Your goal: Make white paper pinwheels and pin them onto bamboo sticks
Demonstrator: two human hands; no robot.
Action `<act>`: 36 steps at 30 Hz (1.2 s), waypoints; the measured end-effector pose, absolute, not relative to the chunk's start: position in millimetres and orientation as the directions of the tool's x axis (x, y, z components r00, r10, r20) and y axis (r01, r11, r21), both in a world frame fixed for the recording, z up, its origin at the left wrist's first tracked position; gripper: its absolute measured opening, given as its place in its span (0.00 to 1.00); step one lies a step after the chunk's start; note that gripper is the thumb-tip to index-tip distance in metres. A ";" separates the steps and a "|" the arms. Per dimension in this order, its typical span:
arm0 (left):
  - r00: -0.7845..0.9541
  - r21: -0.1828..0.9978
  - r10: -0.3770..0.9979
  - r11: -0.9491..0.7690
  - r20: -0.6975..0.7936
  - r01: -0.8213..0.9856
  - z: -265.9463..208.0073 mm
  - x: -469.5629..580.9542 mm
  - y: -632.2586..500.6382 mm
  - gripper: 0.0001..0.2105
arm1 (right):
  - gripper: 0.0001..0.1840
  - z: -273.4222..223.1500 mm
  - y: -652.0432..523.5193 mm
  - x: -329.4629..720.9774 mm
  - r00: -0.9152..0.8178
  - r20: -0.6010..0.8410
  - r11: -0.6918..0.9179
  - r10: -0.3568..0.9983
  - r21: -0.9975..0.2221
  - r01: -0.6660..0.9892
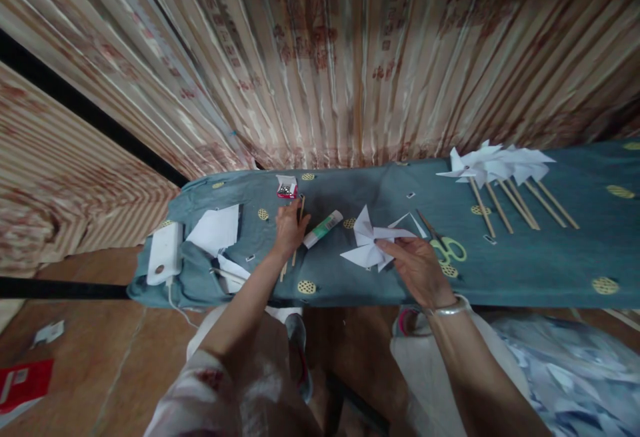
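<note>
In the head view my right hand pinches a folded white paper pinwheel near its middle, thumb on top. My left hand is closed around a thin wooden stick, which passes between thumb and fingers; other stick ends show below the hand. Just beyond its fingertips stands a small red and white box of metal pins. Between the hands lies a green and white glue stick. Scissors with light green handles rest beside my right hand, close to narrow white paper pieces.
Several pinwheels on sticks lie in an overlapping row at the right of the cloth-covered table. White paper sheets and a white device with a cable sit at the left end. A patterned curtain hangs behind.
</note>
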State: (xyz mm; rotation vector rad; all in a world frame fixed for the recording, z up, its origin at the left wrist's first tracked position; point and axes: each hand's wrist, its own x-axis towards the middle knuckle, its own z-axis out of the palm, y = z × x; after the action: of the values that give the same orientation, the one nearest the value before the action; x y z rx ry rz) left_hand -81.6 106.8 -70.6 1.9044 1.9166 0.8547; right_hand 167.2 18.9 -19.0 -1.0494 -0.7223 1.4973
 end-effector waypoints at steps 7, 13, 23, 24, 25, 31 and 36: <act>-0.043 0.595 0.974 -0.101 0.224 0.797 -74.6 -85.9 114.4 0.25 | 0.15 -20.6 14.4 173.8 -0.006 -0.244 -0.224 0.970 -0.879 -0.421; -0.061 0.561 0.980 -0.058 0.191 0.826 -68.7 -85.7 119.2 0.21 | 0.15 -18.6 14.7 175.4 -0.012 -0.239 -0.224 0.971 -0.890 -0.398; -0.191 0.806 0.950 -0.093 0.248 0.585 -51.0 -82.5 103.3 0.16 | 0.16 -20.9 18.0 172.1 -0.009 -0.240 -0.218 0.971 -0.867 -0.449; -0.205 0.848 0.944 -0.121 0.259 0.515 -44.9 -81.4 98.2 0.15 | 0.16 -20.8 18.3 171.8 -0.011 -0.241 -0.220 0.971 -0.866 -0.450; -0.218 0.888 0.940 -0.145 0.260 0.436 -37.8 -79.5 92.0 0.13 | 0.16 -20.6 18.5 171.5 -0.013 -0.240 -0.220 0.971 -0.865 -0.451; -0.121 0.999 0.992 -0.034 0.032 -0.018 -1.2 -50.2 38.4 0.13 | 0.16 -16.8 19.0 170.0 -0.041 -0.228 -0.221 0.973 -0.863 -0.455; 0.004 0.932 0.971 0.232 -0.240 -0.280 -10.2 -18.6 12.3 0.15 | 0.15 -15.8 17.8 172.9 -0.027 -0.203 -0.194 0.979 -0.878 -0.437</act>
State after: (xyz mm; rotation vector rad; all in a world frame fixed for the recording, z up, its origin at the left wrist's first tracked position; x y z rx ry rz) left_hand -18.6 12.3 -10.2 0.8143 1.1259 1.1740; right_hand 172.9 17.8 -15.8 -1.0141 -0.7484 1.5216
